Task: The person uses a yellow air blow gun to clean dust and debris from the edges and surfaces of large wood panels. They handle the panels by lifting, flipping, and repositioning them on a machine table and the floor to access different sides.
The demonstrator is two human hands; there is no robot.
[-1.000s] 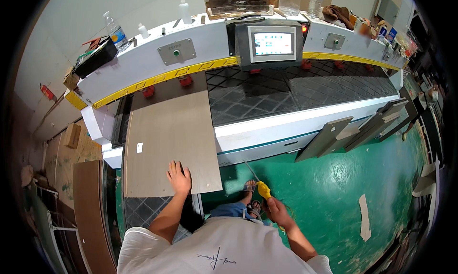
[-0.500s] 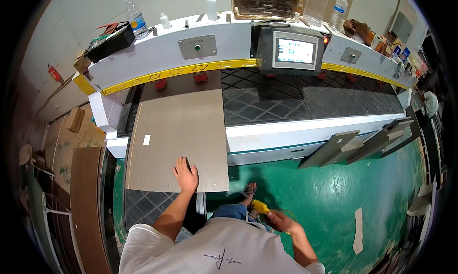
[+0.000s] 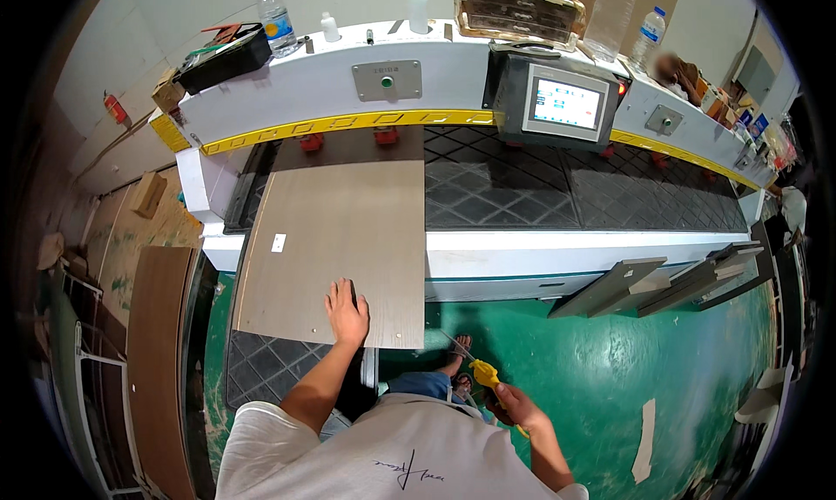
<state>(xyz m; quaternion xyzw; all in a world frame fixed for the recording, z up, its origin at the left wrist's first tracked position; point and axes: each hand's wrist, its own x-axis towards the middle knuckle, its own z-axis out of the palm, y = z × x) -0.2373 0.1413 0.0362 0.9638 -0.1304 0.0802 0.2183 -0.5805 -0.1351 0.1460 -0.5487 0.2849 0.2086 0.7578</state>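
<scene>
The wood-grain, grey-brown flat panel [image 3: 348, 230] lies on black, diamond-patterned matting [image 3: 270, 361], its far end beneath the white machine beam [image 3: 305, 91]. The left hand [image 3: 348, 314] rests palm-down near the panel's front edge, fingers slightly spread, gripping nothing. The right hand [image 3: 517, 406] is closed around a yellow hand tool with a thin metal nozzle [image 3: 484, 374], held over the green floor [image 3: 592, 378]. Obstructions noted: red blocks [image 3: 311, 142] at the panel's far end; grey-brown boards [image 3: 607, 288] leaning against the machine front, right; a pale, torn strip [image 3: 645, 442] on the floor.
</scene>
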